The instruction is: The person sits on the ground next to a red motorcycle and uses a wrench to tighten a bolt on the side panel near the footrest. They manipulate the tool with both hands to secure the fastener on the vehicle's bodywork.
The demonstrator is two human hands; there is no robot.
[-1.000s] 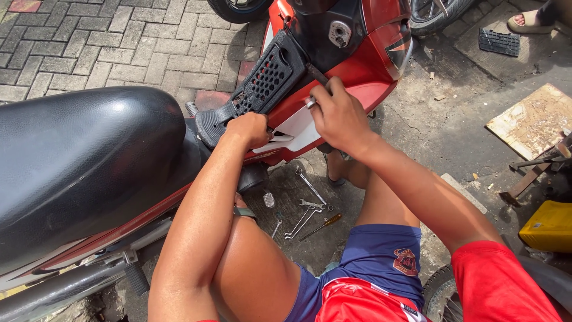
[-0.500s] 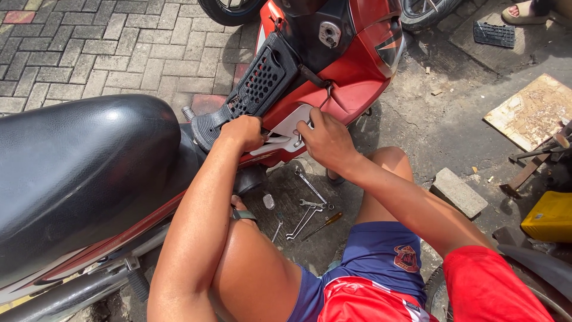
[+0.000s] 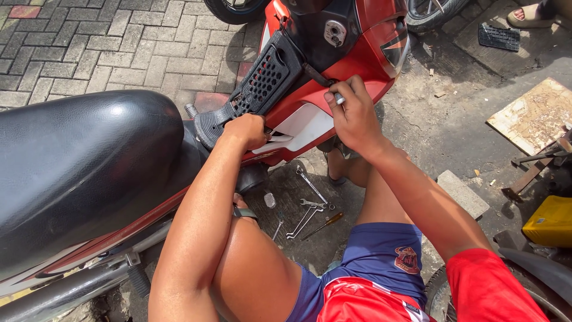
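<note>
Head view. A red scooter point(image 3: 357, 89) is seen from above, its black seat point(image 3: 77, 173) filling the left half of the frame. The left hand point(image 3: 249, 130) is closed on the edge of the red-and-white side panel point(image 3: 301, 128), just below the black perforated footboard mat point(image 3: 259, 86). The right hand point(image 3: 353, 112) is clenched around a screwdriver point(image 3: 325, 82), whose silver end is shown protruding between the fingers and whose dark shaft is directed up and left, into the seam where the footboard mat meets the red bodywork. Both forearms are extended forward over the person's bent knees; blue shorts point(image 3: 381, 262) and a red sleeve point(image 3: 488, 286) are visible at the lower right. On the dark ground between the legs and the scooter, several wrenches point(image 3: 307, 209) and a yellow-handled tool point(image 3: 325, 225) are laid close together. A paving block point(image 3: 462, 194) lies to the right, a worn wooden board point(image 3: 530, 116) beyond it, and a yellow container point(image 3: 551, 222) at the right edge.
</note>
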